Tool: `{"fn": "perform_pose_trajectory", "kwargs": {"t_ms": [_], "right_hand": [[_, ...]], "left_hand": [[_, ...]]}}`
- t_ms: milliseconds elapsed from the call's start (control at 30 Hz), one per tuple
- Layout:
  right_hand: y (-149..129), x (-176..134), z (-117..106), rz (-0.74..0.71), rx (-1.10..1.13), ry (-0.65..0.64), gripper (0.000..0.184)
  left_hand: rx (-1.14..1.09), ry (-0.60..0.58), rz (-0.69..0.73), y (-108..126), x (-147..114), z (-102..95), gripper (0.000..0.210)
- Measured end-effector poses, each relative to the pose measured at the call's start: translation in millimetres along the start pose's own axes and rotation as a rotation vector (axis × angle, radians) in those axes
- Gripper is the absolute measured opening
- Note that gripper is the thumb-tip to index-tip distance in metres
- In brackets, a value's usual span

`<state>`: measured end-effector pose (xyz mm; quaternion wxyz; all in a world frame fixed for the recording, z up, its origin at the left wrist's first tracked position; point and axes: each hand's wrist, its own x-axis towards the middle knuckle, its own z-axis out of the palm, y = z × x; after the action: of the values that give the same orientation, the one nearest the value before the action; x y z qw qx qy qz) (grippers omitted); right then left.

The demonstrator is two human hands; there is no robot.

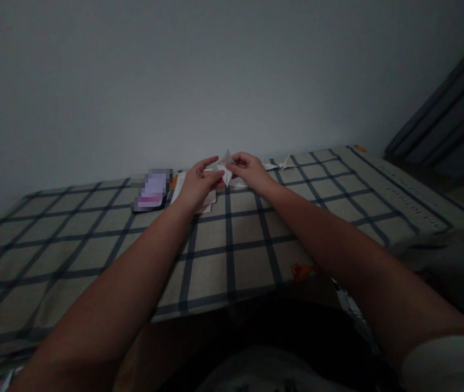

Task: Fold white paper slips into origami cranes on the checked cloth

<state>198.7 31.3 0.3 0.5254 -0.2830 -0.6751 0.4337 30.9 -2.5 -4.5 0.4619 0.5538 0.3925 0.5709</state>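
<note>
A small piece of folded white paper [227, 163], diamond-shaped with pointed ends, is held up between my two hands. My left hand [200, 182] pinches its left side between thumb and fingers, with the index finger stretched out above. On the other side, my right hand [250, 170] grips the right edge with thumb and bent fingers. Beneath and beside my left hand lie white paper sheets [205, 208]. A finished-looking origami crane [284, 163] rests on the cloth just right of my right hand, beside another white paper piece [270, 166].
A phone [152, 190] with a lit, blurred screen lies left of the papers. The table wears a checked cloth [232, 239] with dark lines and printed lettering at the right. Behind it rises a plain wall [224, 76]; a dark curtain [448, 103] hangs at the right.
</note>
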Motion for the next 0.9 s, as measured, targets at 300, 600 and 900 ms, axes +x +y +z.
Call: {"fn": "perform_pose_trajectory", "kwargs": {"t_ms": [300, 600, 900], "right_hand": [[1.2, 0.5, -0.6, -0.014, -0.017, 0.029, 0.017], [4.9, 1.6, -2.7, -0.067, -0.021, 0.048, 0.018], [6.7, 2.7, -3.0, -0.065, -0.009, 0.085, 0.02]], "left_hand": [[0.002, -0.049, -0.052, -2.6, 1.2, 0.9, 0.066], [0.013, -0.065, -0.09, 1.9, -2.3, 3.5, 0.066], [0.015, -0.087, -0.086, 4.3, -4.5, 5.6, 0.067]]}}
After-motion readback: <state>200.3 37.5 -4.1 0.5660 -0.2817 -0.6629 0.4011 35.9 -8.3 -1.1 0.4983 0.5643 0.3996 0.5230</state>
